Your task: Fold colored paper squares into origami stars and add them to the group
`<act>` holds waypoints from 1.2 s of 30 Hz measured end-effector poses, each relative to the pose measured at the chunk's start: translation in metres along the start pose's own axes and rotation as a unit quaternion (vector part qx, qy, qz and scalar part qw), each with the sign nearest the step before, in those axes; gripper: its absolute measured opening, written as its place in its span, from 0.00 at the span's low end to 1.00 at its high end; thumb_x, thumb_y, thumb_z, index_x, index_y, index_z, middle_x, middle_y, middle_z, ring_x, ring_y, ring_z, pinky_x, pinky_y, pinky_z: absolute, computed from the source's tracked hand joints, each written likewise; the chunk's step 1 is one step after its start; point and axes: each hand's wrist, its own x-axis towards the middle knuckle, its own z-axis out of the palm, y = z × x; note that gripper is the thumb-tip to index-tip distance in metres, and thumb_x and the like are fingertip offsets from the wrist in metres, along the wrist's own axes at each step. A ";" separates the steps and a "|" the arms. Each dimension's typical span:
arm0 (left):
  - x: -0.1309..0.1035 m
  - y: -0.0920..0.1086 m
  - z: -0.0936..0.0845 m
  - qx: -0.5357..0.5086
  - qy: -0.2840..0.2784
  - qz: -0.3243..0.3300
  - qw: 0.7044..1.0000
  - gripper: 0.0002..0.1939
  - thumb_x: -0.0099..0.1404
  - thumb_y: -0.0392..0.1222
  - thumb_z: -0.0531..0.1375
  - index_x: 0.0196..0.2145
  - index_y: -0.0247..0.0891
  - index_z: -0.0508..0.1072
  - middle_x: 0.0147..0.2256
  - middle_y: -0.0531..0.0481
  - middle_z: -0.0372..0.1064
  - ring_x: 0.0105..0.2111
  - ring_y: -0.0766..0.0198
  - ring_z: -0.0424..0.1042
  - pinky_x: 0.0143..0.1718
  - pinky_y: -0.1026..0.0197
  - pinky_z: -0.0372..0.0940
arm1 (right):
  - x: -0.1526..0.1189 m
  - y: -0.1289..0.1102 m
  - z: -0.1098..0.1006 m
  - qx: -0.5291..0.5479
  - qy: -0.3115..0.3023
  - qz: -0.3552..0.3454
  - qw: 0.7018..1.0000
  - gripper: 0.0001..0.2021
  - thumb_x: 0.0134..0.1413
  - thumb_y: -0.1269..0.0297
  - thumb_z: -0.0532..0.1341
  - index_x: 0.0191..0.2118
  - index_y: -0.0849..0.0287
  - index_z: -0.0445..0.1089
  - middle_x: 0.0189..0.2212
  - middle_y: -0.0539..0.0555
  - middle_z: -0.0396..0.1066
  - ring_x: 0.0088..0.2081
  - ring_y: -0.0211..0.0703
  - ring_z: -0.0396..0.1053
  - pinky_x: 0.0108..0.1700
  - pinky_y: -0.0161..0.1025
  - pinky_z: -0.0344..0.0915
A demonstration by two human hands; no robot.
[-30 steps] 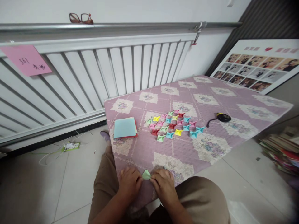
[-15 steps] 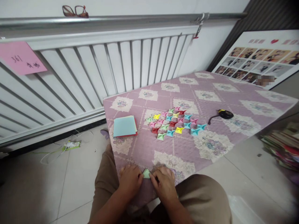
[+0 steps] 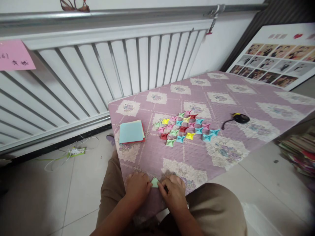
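Note:
A small piece of folded light green paper (image 3: 155, 182) lies at the near edge of the table, its point facing away from me. My left hand (image 3: 138, 186) pinches its left corner between thumb and fingers. On the opposite corner, my right hand (image 3: 173, 188) is closed with thumb and fingertips on the paper. Beyond my hands, several small folded paper shapes (image 3: 182, 129) in green, pink, red, yellow and blue stand in rows. To their left is a stack of square paper sheets (image 3: 131, 131), light blue on top with red beneath.
A patterned purple cloth covers the table (image 3: 150, 157). A black object with a cord or strap (image 3: 240, 118) lies at the right. Behind the table runs a white radiator (image 3: 137, 65) with a pink note (image 3: 17, 55). A power strip (image 3: 76, 151) sits on the floor.
The camera view has shifted slightly, so the surroundings sit a little differently. Both hands keep their hold on the green paper, with hardly any movement.

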 end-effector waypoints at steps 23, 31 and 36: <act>0.004 -0.015 0.021 0.017 0.068 0.178 0.982 0.06 0.68 0.40 0.55 0.41 0.42 0.70 0.44 0.51 0.68 0.45 0.58 0.64 0.46 0.54 0.56 | 0.000 -0.006 0.003 -0.002 0.027 0.021 0.999 0.09 0.53 0.62 0.61 0.23 0.55 0.66 0.27 0.49 0.66 0.36 0.45 0.61 0.43 0.42 0.52; 0.010 -0.029 0.029 0.017 0.124 0.320 0.939 0.09 0.70 0.42 0.53 0.47 0.45 0.68 0.49 0.57 0.67 0.46 0.62 0.61 0.47 0.56 0.53 | -0.007 -0.002 0.003 -0.027 0.032 0.014 0.999 0.10 0.56 0.58 0.59 0.26 0.54 0.67 0.29 0.50 0.66 0.36 0.45 0.62 0.42 0.42 0.53; 0.011 -0.033 0.038 0.035 0.135 0.297 0.945 0.12 0.70 0.43 0.53 0.50 0.47 0.67 0.50 0.56 0.67 0.46 0.62 0.60 0.45 0.56 0.53 | -0.009 0.001 0.005 -0.031 0.031 0.012 0.999 0.10 0.58 0.58 0.58 0.27 0.54 0.67 0.31 0.51 0.67 0.37 0.46 0.62 0.42 0.43 0.53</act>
